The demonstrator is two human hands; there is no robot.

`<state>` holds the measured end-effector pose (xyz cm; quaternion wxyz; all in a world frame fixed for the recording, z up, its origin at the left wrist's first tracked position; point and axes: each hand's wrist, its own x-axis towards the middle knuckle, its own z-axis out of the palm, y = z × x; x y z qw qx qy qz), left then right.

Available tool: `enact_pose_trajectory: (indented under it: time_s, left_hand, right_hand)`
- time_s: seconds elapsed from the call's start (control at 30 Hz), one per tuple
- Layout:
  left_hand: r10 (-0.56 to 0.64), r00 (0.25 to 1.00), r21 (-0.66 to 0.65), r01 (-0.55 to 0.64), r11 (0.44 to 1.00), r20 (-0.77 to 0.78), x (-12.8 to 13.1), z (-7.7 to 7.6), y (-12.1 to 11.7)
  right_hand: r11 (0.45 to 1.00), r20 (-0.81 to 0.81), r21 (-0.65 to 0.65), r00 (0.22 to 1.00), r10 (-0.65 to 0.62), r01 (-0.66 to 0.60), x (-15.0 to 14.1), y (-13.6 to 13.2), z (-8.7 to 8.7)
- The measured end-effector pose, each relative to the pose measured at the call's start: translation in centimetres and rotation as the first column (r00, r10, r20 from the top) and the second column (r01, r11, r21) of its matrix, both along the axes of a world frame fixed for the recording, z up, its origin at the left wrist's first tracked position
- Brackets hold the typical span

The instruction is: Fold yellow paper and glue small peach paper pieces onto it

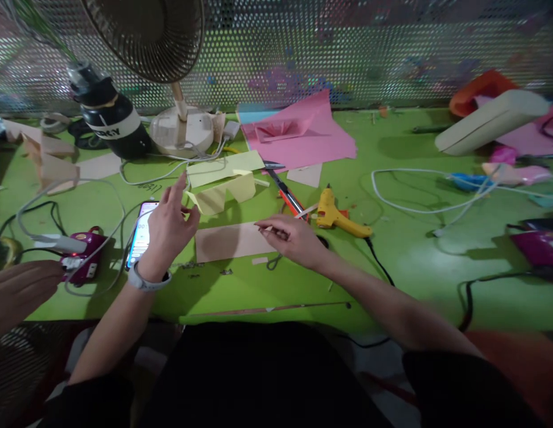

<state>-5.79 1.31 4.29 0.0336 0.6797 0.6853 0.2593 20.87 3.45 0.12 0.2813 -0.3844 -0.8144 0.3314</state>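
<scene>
My left hand [172, 223], with a pale watch at the wrist, is raised beside a lit phone [138, 238]. Its index finger is stretched out and nothing shows in its grasp. My right hand [292, 235] has its fingers pinched over the right end of a pale pink paper strip [227, 242]; what they grip, if anything, is too small to make out. Beyond the strip lie a cut yellow paper piece [223, 195], a flat yellow strip [225, 169] and a red-and-black box cutter [289, 199]. A yellow glue gun [341, 217] rests right of my right hand.
Another person's hand [27, 291] reaches in at left, near a purple power strip [84, 258] with cables. A fan [182, 128], a black bottle [113, 122] and pink paper [303, 137] stand or lie behind. A white cable [410, 171] loops at right.
</scene>
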Motion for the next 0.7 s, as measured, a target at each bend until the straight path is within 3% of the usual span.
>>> enact_pose_trajectory:
  time_s: [0.1, 0.2, 0.33, 0.53, 0.7]
  left_hand:
    - [-0.121, 0.992, -0.071, 0.120, 0.990, -0.019, 1.1, 0.5, -1.5]
    - [-0.246, 0.969, -0.136, 0.240, 0.961, -0.027, 2.0, -0.2, -2.6]
    - [-0.339, 0.939, -0.169, 0.325, 0.930, -0.061, 2.4, -1.9, -3.1]
    - [-0.387, 0.922, -0.136, 0.379, 0.915, -0.033, 2.4, -3.2, -3.3]
    - [-0.429, 0.903, -0.165, 0.420, 0.892, -0.023, 2.5, -3.2, -3.6]
  right_hand:
    - [0.924, 0.250, 0.364, 0.968, 0.022, -0.115, -0.3, -0.2, -0.7]
    - [0.824, 0.407, 0.518, 0.913, 0.000, -0.231, -0.4, -0.4, -1.1]
    - [0.736, 0.431, 0.606, 0.902, 0.015, -0.301, -0.5, -0.8, -1.0]
    - [0.749, 0.425, 0.583, 0.904, 0.049, -0.314, -0.7, -1.3, -0.4]
    - [0.704, 0.398, 0.653, 0.917, -0.004, -0.280, -0.4, -0.9, 0.3]
